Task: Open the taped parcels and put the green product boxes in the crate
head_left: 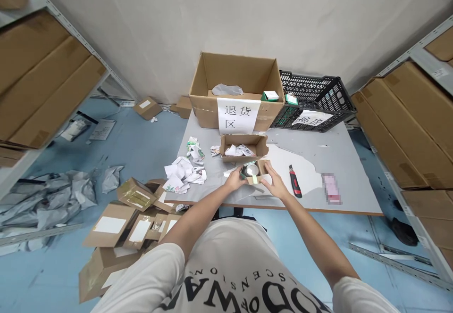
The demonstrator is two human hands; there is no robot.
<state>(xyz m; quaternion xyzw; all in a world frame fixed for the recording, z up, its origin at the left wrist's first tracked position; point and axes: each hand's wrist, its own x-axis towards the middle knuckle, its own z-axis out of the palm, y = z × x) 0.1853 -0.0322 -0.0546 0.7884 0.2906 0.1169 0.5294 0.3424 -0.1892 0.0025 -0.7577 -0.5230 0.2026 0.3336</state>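
A small open cardboard box [264,166] sits between my hands near the front edge of the table. Inside it shows a round, silvery-topped object [251,170] with dark green around it; its kind is unclear. My left hand [235,180] grips the box's left side, and my right hand [276,183] holds the right side and front corner. Just behind stands an open carton [244,141] with crumpled printed paper [240,150] in it. To the right of my right hand lies a red and black utility knife [295,181].
At the back stand a large labelled carton [203,94] and a black plastic crate [329,97], both holding small green-and-white boxes. Crumpled paper [186,171] lies at left, a pixelated pink item [331,188] at right. Several cartons [113,223] are piled on the floor; shelves flank both sides.
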